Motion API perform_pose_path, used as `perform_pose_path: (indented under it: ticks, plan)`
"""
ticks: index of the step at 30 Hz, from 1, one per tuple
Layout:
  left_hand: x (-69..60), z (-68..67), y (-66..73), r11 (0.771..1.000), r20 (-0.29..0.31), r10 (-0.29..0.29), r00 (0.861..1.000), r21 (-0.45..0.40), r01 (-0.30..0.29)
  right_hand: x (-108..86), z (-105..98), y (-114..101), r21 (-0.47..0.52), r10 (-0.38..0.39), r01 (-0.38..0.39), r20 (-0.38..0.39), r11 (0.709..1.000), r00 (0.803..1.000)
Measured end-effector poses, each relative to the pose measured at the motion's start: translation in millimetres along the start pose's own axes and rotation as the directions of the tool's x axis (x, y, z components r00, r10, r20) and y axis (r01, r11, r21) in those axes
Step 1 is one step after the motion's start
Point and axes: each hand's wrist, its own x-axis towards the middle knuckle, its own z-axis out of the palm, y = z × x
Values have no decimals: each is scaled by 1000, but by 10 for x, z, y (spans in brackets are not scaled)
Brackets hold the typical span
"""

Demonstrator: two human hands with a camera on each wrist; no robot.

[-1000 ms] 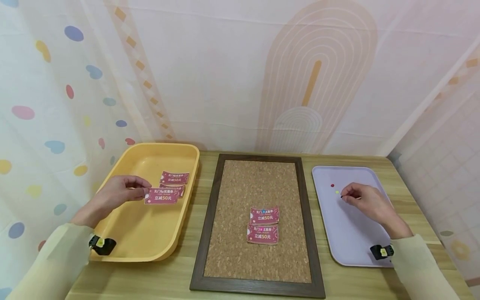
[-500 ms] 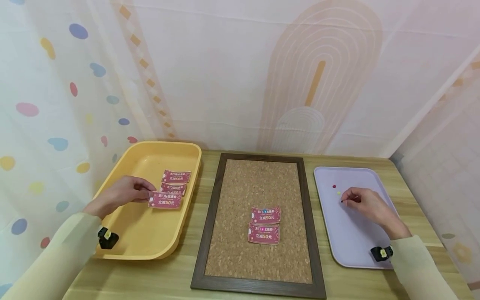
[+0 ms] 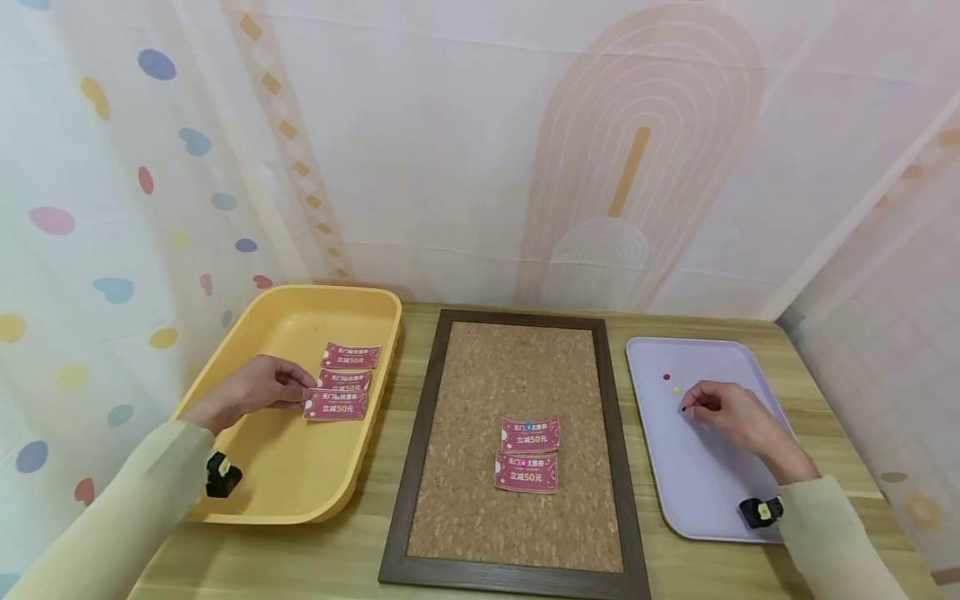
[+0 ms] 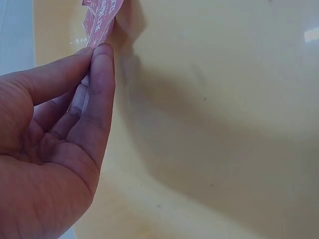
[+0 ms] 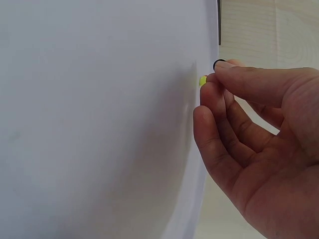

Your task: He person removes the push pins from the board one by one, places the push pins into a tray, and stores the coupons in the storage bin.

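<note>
Over the yellow tray (image 3: 270,492), my left hand (image 3: 258,387) pinches a pink paper coupon (image 3: 336,406) by its left end, between thumb and fingertips. Two similar coupons lie behind it in the tray, the far coupon (image 3: 351,356) and a nearer coupon (image 3: 345,380) partly covered by the held one. On the right, my right hand (image 3: 735,414) pinches a black thumbtack (image 5: 219,63) low over the lilac tray (image 3: 697,500); only the tack's dark edge shows. A yellow thumbtack (image 3: 677,390) and a red thumbtack (image 3: 667,377) lie just beyond the fingertips.
Between the trays lies a dark-framed cork board (image 3: 517,367). An upper coupon (image 3: 531,437) with a blue tack and a lower coupon (image 3: 525,477) with a pink tack are fixed on it. A printed curtain (image 3: 450,167) hangs behind the wooden table (image 3: 330,558).
My left hand has shifted slightly right and down with the coupon, which now overlaps the one behind it. My right hand has stayed nearly in place with the black thumbtack.
</note>
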Motion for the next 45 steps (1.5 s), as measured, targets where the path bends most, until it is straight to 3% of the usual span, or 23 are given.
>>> perform_pose_path:
  ticks: [13, 19, 24, 30, 36, 40, 45]
  plan:
    - [4, 20, -55, 1000, -5, -12, 1000, -21, 12, 14, 42, -14, 1, 5, -5, 24, 1000, 1000]
    - [-64, -18, -104, 1000, -50, 10, 999, -19, -11, 20, 35, -11, 4, 3, -3, 45, 1000, 999]
    - [-160, -48, -51, 997, -117, 65, 991, 53, -59, -9, -4, -27, -15, 17, -17, 26, 1000, 1000]
    - [-287, -5, 174, 975, -231, 152, 961, 197, -106, -53, -61, -94, -16, 20, -20, -16, 1000, 1000]
    - [-425, 134, 472, 958, -307, 242, 920, 225, -177, -67, -64, -239, 10, 30, -29, -65, 1000, 997]
    - [-492, 247, 714, 949, -343, 269, 900, 254, -187, -68, -46, -351, -4, -5, 4, -133, 1000, 991]
    - [-514, 433, 940, 946, -366, 300, 881, 231, -226, -44, 11, -487, 5, -51, 53, -207, 999, 977]
